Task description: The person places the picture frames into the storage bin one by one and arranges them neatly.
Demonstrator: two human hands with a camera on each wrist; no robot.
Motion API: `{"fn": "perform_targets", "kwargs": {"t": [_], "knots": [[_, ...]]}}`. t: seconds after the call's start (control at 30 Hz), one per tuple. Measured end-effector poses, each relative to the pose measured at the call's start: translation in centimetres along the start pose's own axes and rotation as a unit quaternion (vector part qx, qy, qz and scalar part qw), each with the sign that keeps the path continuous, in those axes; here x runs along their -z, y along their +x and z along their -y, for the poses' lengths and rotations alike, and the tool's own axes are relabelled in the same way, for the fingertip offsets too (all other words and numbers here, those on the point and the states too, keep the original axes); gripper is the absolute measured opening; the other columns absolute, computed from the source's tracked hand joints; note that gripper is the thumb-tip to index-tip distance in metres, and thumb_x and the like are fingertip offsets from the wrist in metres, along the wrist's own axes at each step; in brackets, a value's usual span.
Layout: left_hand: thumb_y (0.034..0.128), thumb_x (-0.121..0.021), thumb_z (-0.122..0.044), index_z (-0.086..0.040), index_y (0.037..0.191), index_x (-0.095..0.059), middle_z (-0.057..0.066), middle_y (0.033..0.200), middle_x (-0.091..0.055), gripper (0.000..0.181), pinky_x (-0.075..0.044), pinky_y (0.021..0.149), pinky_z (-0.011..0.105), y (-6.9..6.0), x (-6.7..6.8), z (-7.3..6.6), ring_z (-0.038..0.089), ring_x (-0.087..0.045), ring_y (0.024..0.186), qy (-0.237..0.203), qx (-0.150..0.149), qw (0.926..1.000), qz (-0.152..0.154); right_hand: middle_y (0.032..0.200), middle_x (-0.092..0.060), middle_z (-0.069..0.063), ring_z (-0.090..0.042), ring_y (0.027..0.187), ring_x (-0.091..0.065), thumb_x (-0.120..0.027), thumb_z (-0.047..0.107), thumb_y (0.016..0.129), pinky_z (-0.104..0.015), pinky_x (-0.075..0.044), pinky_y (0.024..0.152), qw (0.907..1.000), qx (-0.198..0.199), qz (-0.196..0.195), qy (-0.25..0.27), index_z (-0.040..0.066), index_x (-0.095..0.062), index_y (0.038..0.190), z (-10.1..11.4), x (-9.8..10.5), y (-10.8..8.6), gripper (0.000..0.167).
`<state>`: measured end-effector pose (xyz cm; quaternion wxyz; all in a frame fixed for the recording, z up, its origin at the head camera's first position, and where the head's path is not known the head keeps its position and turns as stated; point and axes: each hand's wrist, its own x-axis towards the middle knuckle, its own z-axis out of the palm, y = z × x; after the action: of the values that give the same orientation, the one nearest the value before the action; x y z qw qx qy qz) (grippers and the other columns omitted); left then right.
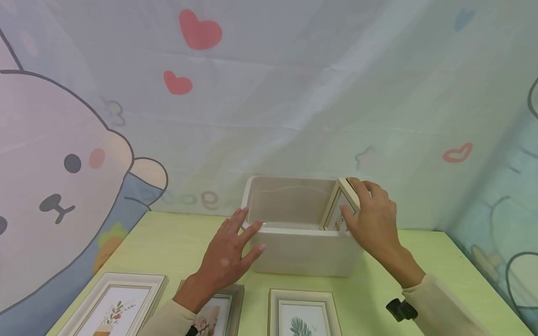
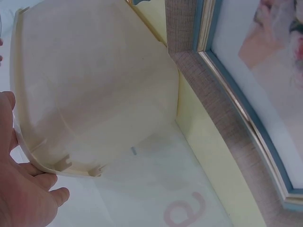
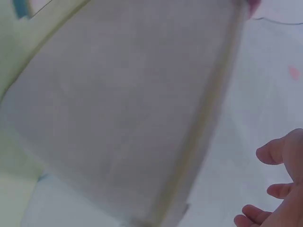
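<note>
A white plastic bin (image 1: 300,254) stands on the table. At its right end, a cream picture frame (image 1: 336,210) leans upright inside, its top rising above the rim. My right hand (image 1: 376,221) is at that frame's upper right edge, thumb in front and fingers at the outer side. In the right wrist view the thumb and fingers are spread apart, nothing between them. My left hand (image 1: 227,252) rests at the bin's front left corner, its fingers fairly straight on the rim. The left wrist view shows these fingers (image 2: 45,180) along the bin's edge (image 2: 71,170).
Near the front edge lie a white frame with a plant print (image 1: 113,305), a brown-grey frame (image 1: 235,298) partly under my left arm, and a beige frame with a leaf print (image 1: 300,298). A printed cloth backdrop (image 1: 273,93) hangs behind the yellow-green table (image 1: 185,233).
</note>
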<state>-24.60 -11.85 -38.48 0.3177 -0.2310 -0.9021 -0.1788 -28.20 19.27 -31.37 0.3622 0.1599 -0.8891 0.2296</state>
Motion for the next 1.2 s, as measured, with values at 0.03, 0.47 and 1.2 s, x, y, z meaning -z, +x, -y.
{"fn": "perform_targets", "kwargs": {"t": [0.03, 0.47, 1.2], "knots": [[0.0924, -0.070, -0.036, -0.017, 0.135, -0.063, 0.021, 0.152, -0.046, 0.047, -0.036, 0.114, 0.058, 0.0, 0.0, 0.0, 0.038, -0.042, 0.144, 0.000, 0.000, 1.0000, -0.001, 0.126, -0.058, -0.025, -0.046, 0.114, -0.056, -0.069, 0.012, 0.089, -0.066, -0.043, 0.085, 0.9997, 0.003, -0.005, 0.024, 0.008, -0.054, 0.138, 0.5, 0.3, -0.1, 0.051], [0.0927, -0.069, -0.035, -0.017, 0.136, -0.063, 0.021, 0.153, -0.045, 0.047, -0.035, 0.116, 0.058, 0.0, 0.0, -0.2, 0.038, -0.040, 0.145, -0.003, 0.004, 1.0000, 0.005, 0.082, -0.067, 0.003, -0.006, 0.073, -0.061, -0.071, 0.009, 0.090, -0.022, -0.051, 0.066, 0.9735, -0.015, 0.126, 0.190, 0.006, -0.068, 0.114, 5.1, 3.2, -3.0, 0.024], [0.0920, -0.071, -0.033, -0.016, 0.135, -0.064, 0.021, 0.152, -0.046, 0.046, -0.036, 0.115, 0.058, 0.0, 0.1, -0.1, 0.039, -0.041, 0.144, 0.008, -0.001, 1.0000, 0.001, 0.103, -0.063, -0.013, -0.016, 0.079, -0.060, -0.077, 0.018, 0.085, -0.025, -0.049, 0.064, 0.9035, -0.066, 0.375, 0.197, 0.000, -0.067, 0.114, 0.1, -3.6, -10.8, 0.036]]}}
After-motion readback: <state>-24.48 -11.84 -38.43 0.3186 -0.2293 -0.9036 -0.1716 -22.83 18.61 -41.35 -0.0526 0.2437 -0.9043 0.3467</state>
